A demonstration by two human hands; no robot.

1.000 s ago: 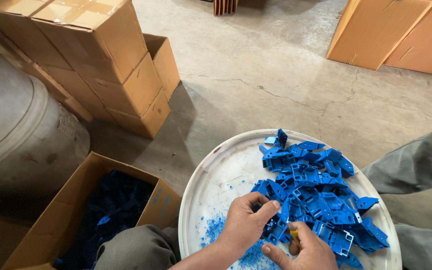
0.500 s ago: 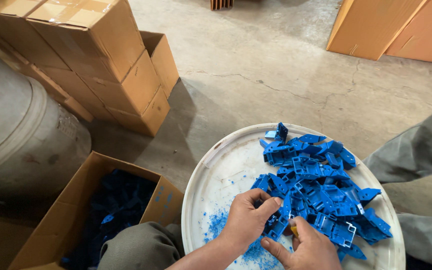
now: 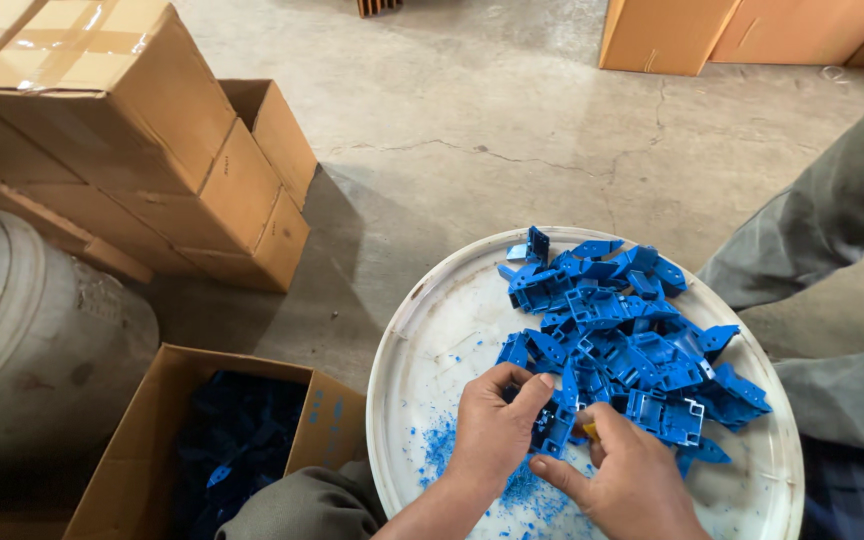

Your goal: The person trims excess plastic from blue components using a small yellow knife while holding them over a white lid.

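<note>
Setting: bare concrete floor (image 3: 512, 130), cracked, seen from above; stacked cardboard boxes (image 3: 122, 130) at upper left, more cartons (image 3: 672, 35) along the top edge, a grey drum (image 3: 32, 340) at left.

Work surface: round white tray (image 3: 432, 330), rim raised, set between the seated person's knees. Blue shavings (image 3: 442, 445) are scattered on its near side.

Stock: heap of blue plastic parts (image 3: 622, 340), small moulded brackets, piled on the centre and right of the tray.

Receptacle: open cardboard box (image 3: 142, 440) just left of the tray, more blue parts (image 3: 242, 430) seen in its shadowed interior.

Left hand (image 3: 497, 430): fingers curled closed around one blue piece (image 3: 555, 425) at the near edge of the heap, thumb across the top.

Right hand (image 3: 632, 480): closed, thumb and forefinger pinched; a small yellowish object (image 3: 589, 431) is held against the same piece. What that object is cannot be told.

Position of piece: held between both hands, just above the tray, touching the heap's near edge, directly over the shavings.

Risks, as judged: the piece is small and is gripped by the fingertips only, so it could slip and be lost among identical parts. A fingertip could be nicked if the held object is a blade. The loose pile could be pushed over the rim by a wrist.
</note>
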